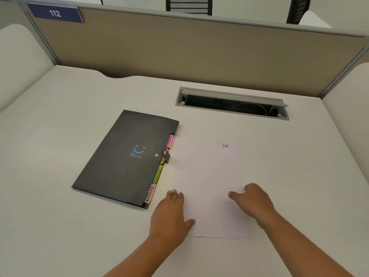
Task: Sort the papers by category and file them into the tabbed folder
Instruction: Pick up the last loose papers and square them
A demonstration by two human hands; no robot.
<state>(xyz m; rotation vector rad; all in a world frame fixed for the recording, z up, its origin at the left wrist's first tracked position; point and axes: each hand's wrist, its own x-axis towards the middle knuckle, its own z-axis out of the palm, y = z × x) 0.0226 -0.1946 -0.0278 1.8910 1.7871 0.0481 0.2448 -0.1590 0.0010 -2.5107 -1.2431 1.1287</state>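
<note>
- Papers [207, 176], top sheet marked "HR", lie just right of the closed folder [127, 156].
- Left hand [170, 211] lies flat, fingers straight, on their left edge.
- Right hand [252, 200] rests on them, fingers loosely bent.

Open cable tray [231, 102], "112" sign [55, 13]

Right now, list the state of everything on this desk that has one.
folder, shut, flat, clasp undone
papers, flat, top sheet marked HR
cable hatch, lid raised
left hand, flat on papers' left edge
right hand, fingers bent on papers' right edge
</note>
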